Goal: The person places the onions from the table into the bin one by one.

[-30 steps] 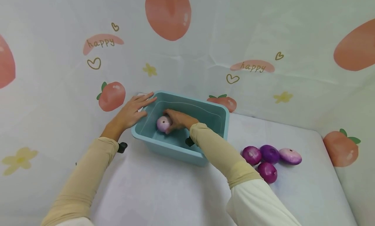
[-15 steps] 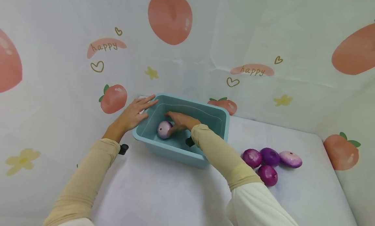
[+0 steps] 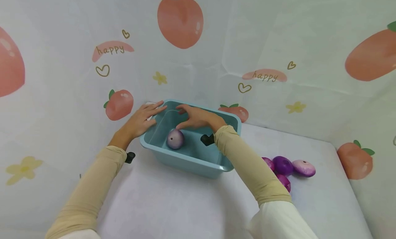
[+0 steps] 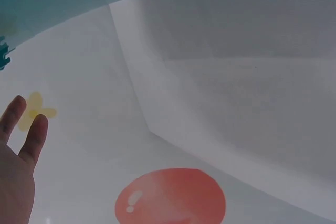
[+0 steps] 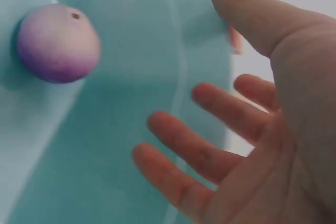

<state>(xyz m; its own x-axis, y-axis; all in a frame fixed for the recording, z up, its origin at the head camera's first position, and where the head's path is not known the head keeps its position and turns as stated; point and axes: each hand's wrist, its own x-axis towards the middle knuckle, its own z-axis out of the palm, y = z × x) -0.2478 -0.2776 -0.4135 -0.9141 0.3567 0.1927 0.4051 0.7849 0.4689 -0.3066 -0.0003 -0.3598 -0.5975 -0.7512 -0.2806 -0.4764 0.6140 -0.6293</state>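
A pale purple onion (image 3: 175, 139) (image 5: 58, 43) lies on the floor of the light blue tub (image 3: 227, 121). My right hand (image 3: 193, 117) (image 5: 236, 135) hovers above it inside the tub, fingers spread and holding nothing. My left hand (image 3: 140, 120) (image 4: 18, 166) rests flat with straight fingers against the tub's left rim. Several darker purple onions (image 3: 286, 165) lie on the white table to the right of the tub, partly hidden by my right sleeve.
A cloth backdrop printed with peaches (image 3: 180, 20) hangs close behind and left of the tub. The white table (image 3: 173, 201) stretches toward me in front of the tub. Its right edge (image 3: 355, 197) meets more backdrop.
My right hand has let go of the pale onion and lifted up and back toward the tub's far rim. The onion stays on the tub floor. The left hand has not moved.
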